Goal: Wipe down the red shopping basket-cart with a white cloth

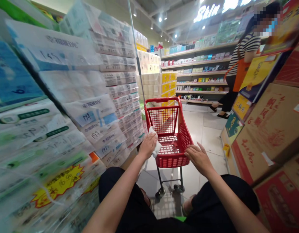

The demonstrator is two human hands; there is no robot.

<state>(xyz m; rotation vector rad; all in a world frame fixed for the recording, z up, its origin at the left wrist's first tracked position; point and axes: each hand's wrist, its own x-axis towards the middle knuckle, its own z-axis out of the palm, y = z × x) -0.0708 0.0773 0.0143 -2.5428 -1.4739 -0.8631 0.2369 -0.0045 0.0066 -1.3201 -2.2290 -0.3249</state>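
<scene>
White cloth [157, 149] is gripped by the left hand [148, 145] at the near-left corner of the red shopping cart [172, 161]. The right hand [200, 159], grip open, touches the cart's near-right corner.

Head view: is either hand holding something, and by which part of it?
The left hand holds a white cloth by its middle, against the cart; the right hand rests on the cart.
</scene>
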